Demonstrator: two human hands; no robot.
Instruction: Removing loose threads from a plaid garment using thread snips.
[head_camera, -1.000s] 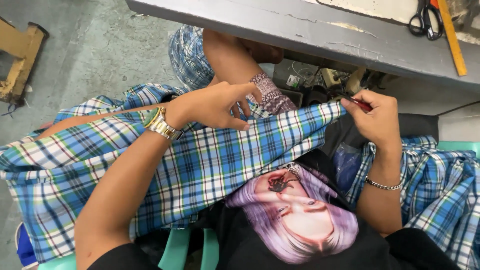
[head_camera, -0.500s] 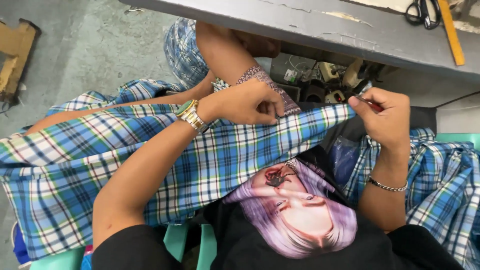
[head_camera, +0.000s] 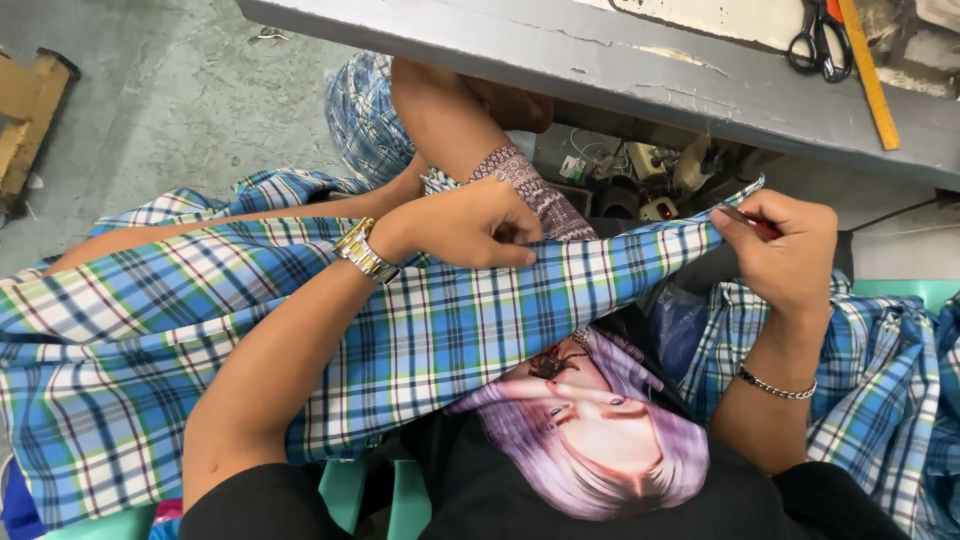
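Note:
A blue, white and green plaid cloth (head_camera: 440, 330) lies across my lap and spreads to both sides. My left hand (head_camera: 465, 225), with a metal watch on its wrist, pinches the cloth's upper edge near the middle. My right hand (head_camera: 785, 250), with a chain bracelet on its wrist, grips the same edge further right and also holds a small red-handled tool (head_camera: 757, 222), mostly hidden by the fingers. The edge runs taut between the two hands.
A grey table edge (head_camera: 640, 80) crosses the top, with black scissors (head_camera: 815, 42) and a yellow ruler (head_camera: 868, 75) on it. Under it sit wires and machine parts (head_camera: 640, 175). A bare leg (head_camera: 440, 110) extends below the table. A cardboard piece (head_camera: 25, 120) lies left.
My left hand has slid right along the cloth's edge and closed on it. My right hand has kept its grip and shifted slightly right.

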